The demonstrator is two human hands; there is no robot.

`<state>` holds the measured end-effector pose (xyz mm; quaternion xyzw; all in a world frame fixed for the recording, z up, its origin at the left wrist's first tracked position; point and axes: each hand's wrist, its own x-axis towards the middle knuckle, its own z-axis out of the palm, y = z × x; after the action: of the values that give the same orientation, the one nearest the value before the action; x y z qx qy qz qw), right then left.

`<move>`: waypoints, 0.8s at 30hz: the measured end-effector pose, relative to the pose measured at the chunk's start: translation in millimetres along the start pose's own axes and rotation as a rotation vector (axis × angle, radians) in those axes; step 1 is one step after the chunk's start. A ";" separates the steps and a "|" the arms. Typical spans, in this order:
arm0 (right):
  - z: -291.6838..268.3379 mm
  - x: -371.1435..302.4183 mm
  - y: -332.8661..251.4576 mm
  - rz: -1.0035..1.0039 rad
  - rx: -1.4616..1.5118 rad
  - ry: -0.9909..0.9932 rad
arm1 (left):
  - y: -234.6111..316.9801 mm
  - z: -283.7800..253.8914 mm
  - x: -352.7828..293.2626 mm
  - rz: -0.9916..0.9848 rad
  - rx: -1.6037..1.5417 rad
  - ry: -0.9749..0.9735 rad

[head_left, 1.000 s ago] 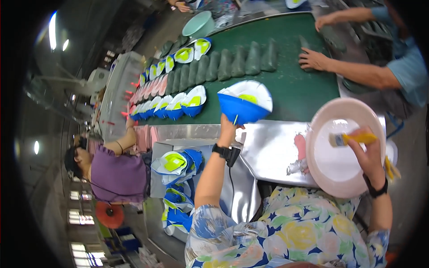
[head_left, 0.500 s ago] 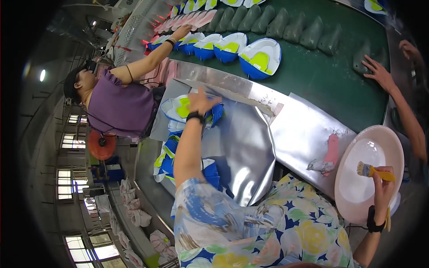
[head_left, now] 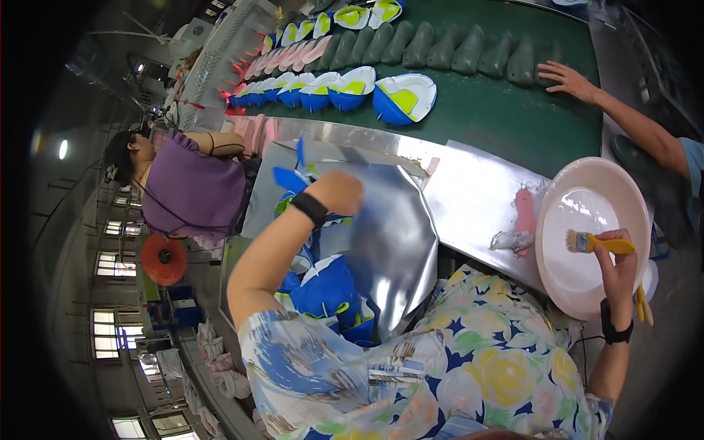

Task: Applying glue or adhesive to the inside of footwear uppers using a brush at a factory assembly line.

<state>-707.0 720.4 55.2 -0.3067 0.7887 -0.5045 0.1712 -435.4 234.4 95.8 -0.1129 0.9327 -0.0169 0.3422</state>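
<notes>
My right hand grips a paintbrush by its yellow handle. The pale bristles point left over a whitish basin, which has glossy white liquid at its bottom. Farther left, my left hand is over a shiny metal surface, its fingers curled and blurred by motion. Just beyond it, a blue shoe upper stands out, partly hidden by the hand; whether I hold it cannot be made out. Below my left wrist, several blue, white and lime shoe uppers lie heaped on the metal tray.
A green conveyor carries rows of dark shoe lasts, pink insoles and blue shoe uppers. A pink insole lies beside the basin. One person in purple sits left; another person's hand touches a last.
My left hand has gone from spread fingers over the uppers to a curled, lower pose slightly right. The co-worker on the left has drawn an arm back; the conveyor's rows sit farther left.
</notes>
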 end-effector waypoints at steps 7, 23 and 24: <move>10.3 1.1 -5.5 -0.054 0.036 0.002 | 107.2 -2.5 99.3 0.526 0.181 0.770; 52.5 54.3 49.7 0.114 -0.213 -0.199 | 92.0 11.9 90.1 0.123 0.069 0.700; 53.1 48.2 40.8 0.115 -0.253 -0.331 | 87.8 -0.4 79.1 0.132 0.079 0.703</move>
<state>-725.2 664.4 -2.6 -0.3587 0.8233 -0.3336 0.2869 -511.7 302.3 36.4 -0.0266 0.9973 -0.0686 0.0049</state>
